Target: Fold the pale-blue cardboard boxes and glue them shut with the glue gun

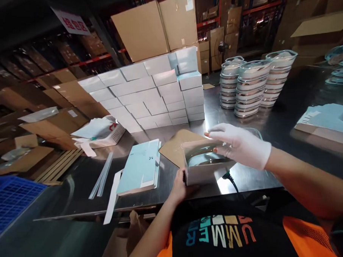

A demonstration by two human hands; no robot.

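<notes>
Centrally, we note a small open white box (203, 168) standing on the steel table (273, 112) near its front edge, with a clear glass dish (204, 157) seated inside it. Our gloved right hand (242, 144) lies over the dish and the box's far rim, fingers spread and closed lightly on them. Our bare left hand (179, 187) grips the box's near left corner. Just behind the box lies a brown cardboard sheet (176, 145); to its left, a pale blue flat carton (140, 167). Farther back we record a wall of stacked white boxes (147, 95) and three stacks of glass dishes (253, 83).
</notes>
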